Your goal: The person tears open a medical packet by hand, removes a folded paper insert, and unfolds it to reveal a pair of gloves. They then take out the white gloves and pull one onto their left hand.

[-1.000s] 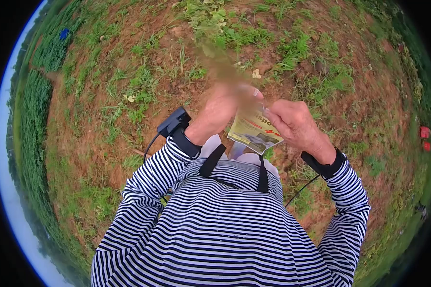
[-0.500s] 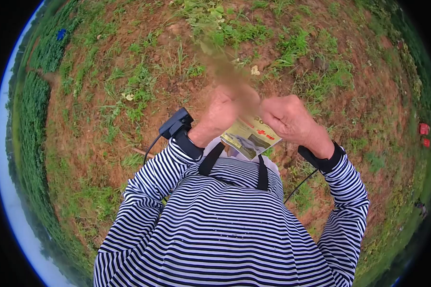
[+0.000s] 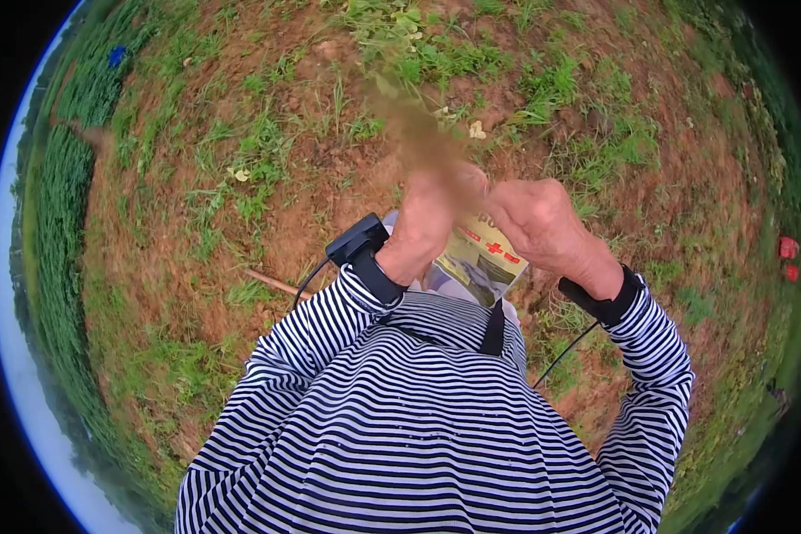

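Observation:
A printed packet (image 3: 485,262), yellowish with a red cross and a dark picture, hangs tilted in front of my waist. My right hand (image 3: 547,227) is closed, its thumb and fingers pinched at the packet's upper right edge. My left hand (image 3: 423,218) is closed at the packet's upper left side, close beside the right one. A brown smear across the view blurs the left fingers and the packet's top, so whether the packet is torn there cannot be made out.
Reddish soil with patches of grass (image 3: 547,84) and weeds lies below. A stick (image 3: 271,282) rests on the ground at left. Dense green crop rows (image 3: 62,205) stand far left, and red objects (image 3: 788,247) lie far right. A dark strap (image 3: 494,329) crosses my front.
My left hand and wrist have shifted right and turned slightly, nearer the right hand. The packet has tipped further and moved a little right. My right hand has barely moved.

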Action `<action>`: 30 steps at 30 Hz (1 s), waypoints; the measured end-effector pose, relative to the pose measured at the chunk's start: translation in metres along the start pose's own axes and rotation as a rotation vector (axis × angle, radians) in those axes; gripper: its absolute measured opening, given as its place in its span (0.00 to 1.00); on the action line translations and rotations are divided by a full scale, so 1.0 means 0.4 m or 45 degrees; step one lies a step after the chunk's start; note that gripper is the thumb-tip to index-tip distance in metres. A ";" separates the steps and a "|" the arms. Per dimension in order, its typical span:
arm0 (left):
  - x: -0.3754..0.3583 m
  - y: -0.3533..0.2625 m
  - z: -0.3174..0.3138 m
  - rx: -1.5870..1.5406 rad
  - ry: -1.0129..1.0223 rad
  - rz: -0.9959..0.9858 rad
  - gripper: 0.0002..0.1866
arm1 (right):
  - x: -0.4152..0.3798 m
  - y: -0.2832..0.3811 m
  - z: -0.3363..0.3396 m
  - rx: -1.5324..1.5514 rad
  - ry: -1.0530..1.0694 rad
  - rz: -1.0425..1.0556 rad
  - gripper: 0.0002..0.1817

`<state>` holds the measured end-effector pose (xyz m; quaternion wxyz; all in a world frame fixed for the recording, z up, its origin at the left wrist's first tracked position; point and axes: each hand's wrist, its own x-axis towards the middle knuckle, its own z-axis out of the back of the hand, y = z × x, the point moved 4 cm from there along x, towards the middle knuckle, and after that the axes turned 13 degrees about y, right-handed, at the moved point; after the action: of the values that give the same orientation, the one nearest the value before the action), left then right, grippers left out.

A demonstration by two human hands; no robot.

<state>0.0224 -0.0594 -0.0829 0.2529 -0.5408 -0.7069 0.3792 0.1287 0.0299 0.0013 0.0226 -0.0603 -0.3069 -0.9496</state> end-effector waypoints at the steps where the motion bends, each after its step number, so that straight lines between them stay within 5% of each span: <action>1: 0.007 -0.015 0.000 0.025 0.036 -0.011 0.05 | 0.004 -0.018 0.004 0.171 -0.052 -0.052 0.10; 7: 0.003 -0.086 -0.017 0.698 0.112 0.002 0.06 | -0.017 -0.050 0.024 0.595 0.063 -0.394 0.11; 19: -0.001 -0.101 -0.054 0.858 0.176 -0.142 0.04 | -0.034 -0.087 -0.002 0.824 -0.034 -0.501 0.10; 25: -0.021 -0.108 -0.073 0.902 0.313 -0.284 0.05 | -0.055 -0.123 -0.045 1.169 -0.030 -0.733 0.11; 30: -0.033 -0.117 -0.090 1.118 0.403 -0.409 0.07 | -0.069 -0.144 -0.055 1.041 -0.024 -0.912 0.14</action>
<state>0.0270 -0.0685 -0.0232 0.6166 -0.3182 -0.5077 0.5107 0.1492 0.0638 -0.0535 -0.2836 0.0533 -0.6527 -0.7005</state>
